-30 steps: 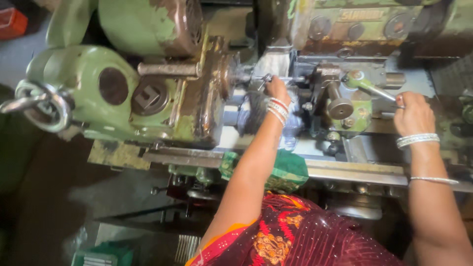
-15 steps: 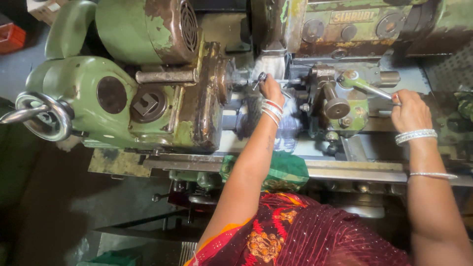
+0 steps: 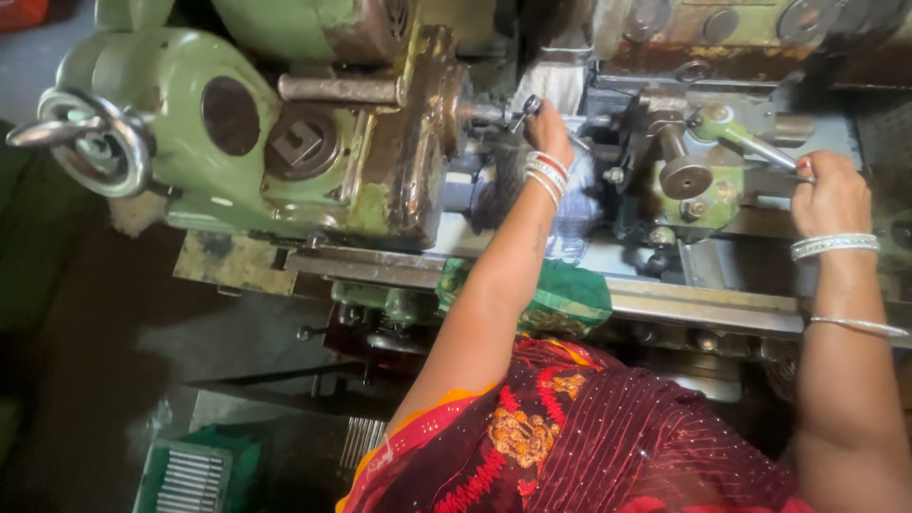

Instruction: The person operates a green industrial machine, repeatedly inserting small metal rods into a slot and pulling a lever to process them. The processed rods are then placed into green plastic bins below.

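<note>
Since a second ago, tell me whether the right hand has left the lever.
No. The right hand still grips the end of the metal lever beside the green housing; only the camera shifted.

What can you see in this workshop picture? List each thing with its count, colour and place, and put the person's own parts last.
Lathe: one, green with rust, across the top.
Handwheel: one, grey metal, far left of the lathe.
Lever handle: one, green with a metal rod, upper right.
Small metal part: one, grey, at the left hand's fingertips.
Cloth: one, green, on the front rail.
Crate: one, green, on the floor, lower left.
Bangles: several, white and red, left wrist; silver ones on the right forearm.
Left hand: one, on the small metal part.
Right hand: one, gripping the lever handle.
</note>
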`<state>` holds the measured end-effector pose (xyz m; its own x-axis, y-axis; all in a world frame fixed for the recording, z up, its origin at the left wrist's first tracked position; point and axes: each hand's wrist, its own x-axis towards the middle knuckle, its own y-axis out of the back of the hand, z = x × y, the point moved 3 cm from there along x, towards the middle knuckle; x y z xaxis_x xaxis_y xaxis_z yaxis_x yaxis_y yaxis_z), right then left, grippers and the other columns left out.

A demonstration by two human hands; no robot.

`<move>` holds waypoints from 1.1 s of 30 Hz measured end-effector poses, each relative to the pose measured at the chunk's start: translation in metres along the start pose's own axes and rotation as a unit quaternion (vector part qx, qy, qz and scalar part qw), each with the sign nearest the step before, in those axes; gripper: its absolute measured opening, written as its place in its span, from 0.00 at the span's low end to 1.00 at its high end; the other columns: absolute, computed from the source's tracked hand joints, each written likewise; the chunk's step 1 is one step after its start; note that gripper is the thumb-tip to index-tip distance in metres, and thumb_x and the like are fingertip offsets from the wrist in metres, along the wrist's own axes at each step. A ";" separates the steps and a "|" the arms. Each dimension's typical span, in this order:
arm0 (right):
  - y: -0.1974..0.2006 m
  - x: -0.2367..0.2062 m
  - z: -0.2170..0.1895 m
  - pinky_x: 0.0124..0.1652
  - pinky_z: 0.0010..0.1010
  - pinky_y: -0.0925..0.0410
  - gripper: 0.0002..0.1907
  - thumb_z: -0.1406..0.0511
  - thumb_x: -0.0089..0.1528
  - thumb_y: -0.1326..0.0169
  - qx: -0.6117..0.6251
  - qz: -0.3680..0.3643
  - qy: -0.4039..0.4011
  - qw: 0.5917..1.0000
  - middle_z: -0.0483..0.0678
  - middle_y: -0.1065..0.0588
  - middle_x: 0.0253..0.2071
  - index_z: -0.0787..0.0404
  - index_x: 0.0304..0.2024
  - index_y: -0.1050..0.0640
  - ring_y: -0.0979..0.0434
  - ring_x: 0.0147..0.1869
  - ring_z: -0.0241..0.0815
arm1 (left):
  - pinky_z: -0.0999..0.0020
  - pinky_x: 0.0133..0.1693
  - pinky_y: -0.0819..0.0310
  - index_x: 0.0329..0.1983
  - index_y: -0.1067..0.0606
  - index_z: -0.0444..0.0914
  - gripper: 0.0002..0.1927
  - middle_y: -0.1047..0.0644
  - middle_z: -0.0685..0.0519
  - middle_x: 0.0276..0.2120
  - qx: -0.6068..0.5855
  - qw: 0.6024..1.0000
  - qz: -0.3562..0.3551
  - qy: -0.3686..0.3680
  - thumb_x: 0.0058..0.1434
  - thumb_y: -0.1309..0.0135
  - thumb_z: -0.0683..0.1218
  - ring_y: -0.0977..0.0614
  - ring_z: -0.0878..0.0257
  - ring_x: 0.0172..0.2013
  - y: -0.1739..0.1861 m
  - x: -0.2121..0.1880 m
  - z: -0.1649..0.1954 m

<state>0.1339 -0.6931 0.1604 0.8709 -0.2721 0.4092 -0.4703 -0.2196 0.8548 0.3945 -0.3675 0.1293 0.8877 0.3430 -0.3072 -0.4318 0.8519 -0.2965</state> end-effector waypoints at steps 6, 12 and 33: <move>-0.005 -0.003 0.011 0.54 0.55 0.33 0.05 0.72 0.74 0.51 -0.011 0.002 0.015 1.000 0.66 0.26 0.47 0.65 0.45 0.24 0.25 0.49 0.68 | 0.52 0.52 0.29 0.53 0.27 0.26 0.25 0.26 0.30 0.55 0.021 1.000 0.006 0.012 0.63 0.52 0.51 0.22 0.42 0.51 0.003 -0.004 0.005; -0.002 -0.001 0.007 0.54 0.55 0.33 0.06 0.70 0.76 0.53 -0.012 0.003 0.013 1.000 0.66 0.26 0.47 0.65 0.45 0.25 0.26 0.50 0.68 | 0.51 0.52 0.29 0.51 0.26 0.25 0.26 0.24 0.28 0.54 0.028 1.000 0.008 0.004 0.63 0.52 0.53 0.21 0.39 0.51 0.003 -0.004 0.005; -0.003 -0.008 -0.017 0.44 0.52 0.28 0.09 0.68 0.65 0.48 -0.137 -0.027 -0.032 0.990 0.66 0.22 0.37 0.63 0.44 0.19 0.21 0.43 0.67 | 0.59 0.46 0.29 0.40 0.22 0.31 0.19 0.20 0.46 0.41 -0.133 0.991 0.033 0.006 0.57 0.37 0.51 0.22 0.57 0.40 0.014 0.014 0.007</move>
<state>0.1313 -0.6747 0.1597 0.8790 -0.3277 0.3463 -0.3586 0.0242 0.9332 0.4025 -0.3480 0.1275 0.8547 0.3882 -0.3447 -0.5173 0.6930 -0.5021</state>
